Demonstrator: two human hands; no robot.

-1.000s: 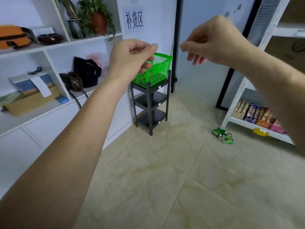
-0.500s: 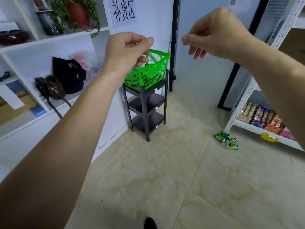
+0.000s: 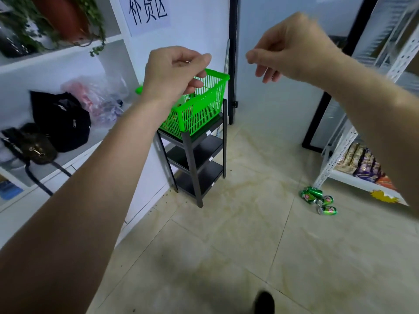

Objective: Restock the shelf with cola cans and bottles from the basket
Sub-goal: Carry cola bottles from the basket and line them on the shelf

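A green plastic basket (image 3: pixel 204 109) stands on top of a narrow black three-tier rack (image 3: pixel 195 159) against the white wall. What lies inside the basket is mostly hidden behind its slats and my left wrist. My left hand (image 3: pixel 174 71) is raised in front of the basket, fingers curled loosely, holding nothing. At the same height to the right is my right hand (image 3: pixel 292 46), thumb and forefinger pinched together, also holding nothing. Both hands are nearer to me than the basket and do not touch it.
A white metal shelf (image 3: pixel 353 175) at the right holds snack packets (image 3: pixel 362 164). Three crushed green cans (image 3: pixel 317 199) lie on the tile floor by its foot. White wall shelving at the left holds black bags (image 3: pixel 61 121) and a potted plant (image 3: pixel 63 17).
The view has moved closer to the basket and rack, which now look larger. Both hands stay raised in the same curled pose. A dark shoe tip shows at the bottom edge.
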